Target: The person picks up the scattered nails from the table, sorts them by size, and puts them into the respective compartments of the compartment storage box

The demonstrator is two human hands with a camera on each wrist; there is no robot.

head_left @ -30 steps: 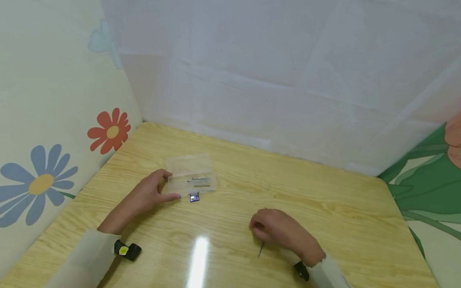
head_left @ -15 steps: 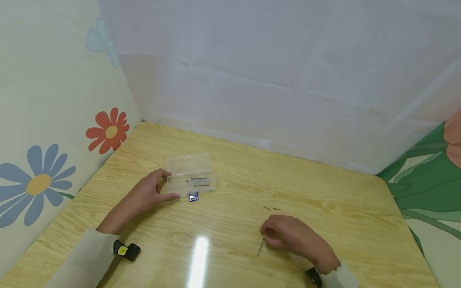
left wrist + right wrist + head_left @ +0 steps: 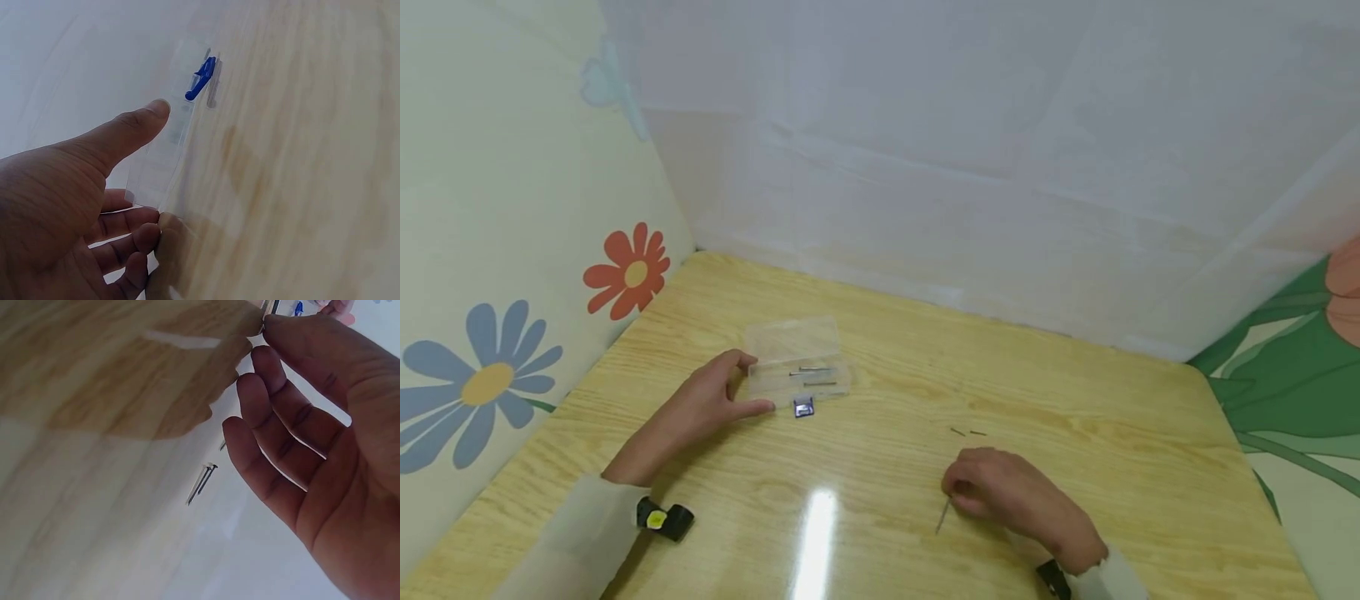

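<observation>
My left hand [image 3: 703, 408] holds the left end of a clear plastic box [image 3: 763, 382], thumb at the front and fingers behind. Its transparent lid [image 3: 793, 337] stands open at the back, and a blue latch [image 3: 803, 408] sits at the front edge. In the left wrist view the blue latch [image 3: 203, 78] lies beyond the thumb. Inside the box lie several nails [image 3: 820, 384]. On the right, my right hand [image 3: 1011, 496] pinches the upper end of a nail [image 3: 943, 517] close to the tabletop. In the right wrist view the fingertips partly hide it.
Two small nails [image 3: 977, 433] lie on the wooden table [image 3: 880, 450] just behind my right hand. A white sheet [image 3: 925, 167] hangs along the table's back edge. Flower-patterned cloth [image 3: 490, 208] closes off the left side, and another flowered panel stands at the right.
My right hand has shifted slightly right and toward me, uncovering the two nails behind it, then stayed nearly still. The left hand and box have kept their place.
</observation>
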